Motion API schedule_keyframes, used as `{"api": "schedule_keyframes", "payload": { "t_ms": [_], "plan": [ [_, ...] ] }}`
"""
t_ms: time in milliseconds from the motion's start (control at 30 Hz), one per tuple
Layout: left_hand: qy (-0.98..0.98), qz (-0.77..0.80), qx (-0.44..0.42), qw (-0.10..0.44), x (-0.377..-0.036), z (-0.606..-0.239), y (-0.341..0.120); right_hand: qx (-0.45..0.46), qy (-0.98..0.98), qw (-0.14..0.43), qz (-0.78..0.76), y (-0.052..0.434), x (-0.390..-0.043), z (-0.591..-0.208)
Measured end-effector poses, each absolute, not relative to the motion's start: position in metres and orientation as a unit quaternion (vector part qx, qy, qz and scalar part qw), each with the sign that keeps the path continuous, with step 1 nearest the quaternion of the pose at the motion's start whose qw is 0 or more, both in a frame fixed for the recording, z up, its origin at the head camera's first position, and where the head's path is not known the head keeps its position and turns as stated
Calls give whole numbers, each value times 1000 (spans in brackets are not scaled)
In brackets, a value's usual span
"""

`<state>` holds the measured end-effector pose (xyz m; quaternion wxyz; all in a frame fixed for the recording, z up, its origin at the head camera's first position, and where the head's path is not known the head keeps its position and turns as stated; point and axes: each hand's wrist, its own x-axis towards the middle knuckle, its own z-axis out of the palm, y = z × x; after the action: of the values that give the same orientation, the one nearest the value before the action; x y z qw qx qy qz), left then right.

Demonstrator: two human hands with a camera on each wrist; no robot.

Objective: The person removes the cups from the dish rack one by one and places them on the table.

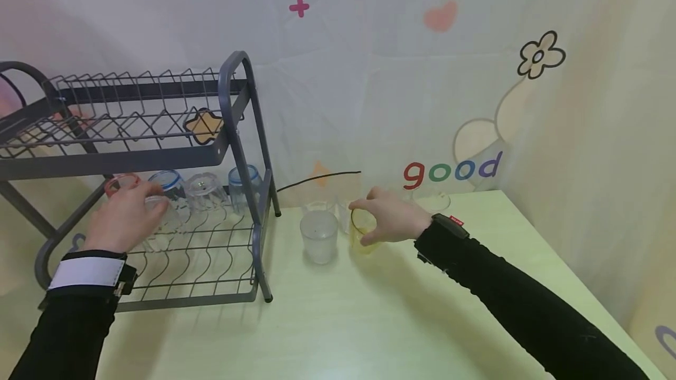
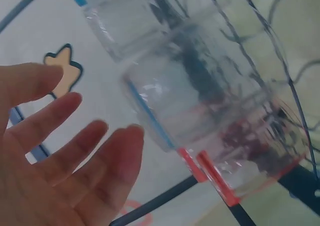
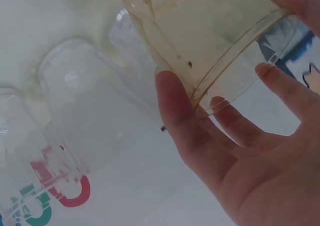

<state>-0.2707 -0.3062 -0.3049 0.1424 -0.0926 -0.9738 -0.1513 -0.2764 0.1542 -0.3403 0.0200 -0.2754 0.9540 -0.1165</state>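
I've got the right hand on the table just right of the grey wire dish rack, fingers curled round the rim of an upright yellow-tinted clear plastic cup. A frosted clear cup stands just beside it, rack side. Left hand is at the rack's lower shelf, fingers spread and relaxed, near an inverted red-rimmed clear glass but apart from it, holding nothing.

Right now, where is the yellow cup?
In the head view the yellow cup sits on the table, right of centre, gripped by the right hand, just right of the frosted cup.
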Motion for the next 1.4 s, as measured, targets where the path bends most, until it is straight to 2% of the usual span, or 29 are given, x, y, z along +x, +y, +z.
{"api": "schedule_keyframes", "payload": {
  "t_ms": [133, 533, 733, 1033, 1400],
  "plan": [
    [-981, -136, -83, 109, -278, -309, -310, -289, 951, 43, -104, 153, -276, -350],
    [-992, -109, -68, -10, -289, -306, -320, -280, 953, 47, -104, 135, -279, -357],
    [-991, -123, -59, -6, -294, -312, -321, -249, 960, 43, -118, 126, -280, -354],
    [-978, -194, -58, -40, -297, -321, -320, -211, 972, 35, -102, 120, -280, -359],
    [-979, -187, -73, -26, -298, -321, -325, -202, 975, 29, -84, 115, -281, -358]
  ]
}}
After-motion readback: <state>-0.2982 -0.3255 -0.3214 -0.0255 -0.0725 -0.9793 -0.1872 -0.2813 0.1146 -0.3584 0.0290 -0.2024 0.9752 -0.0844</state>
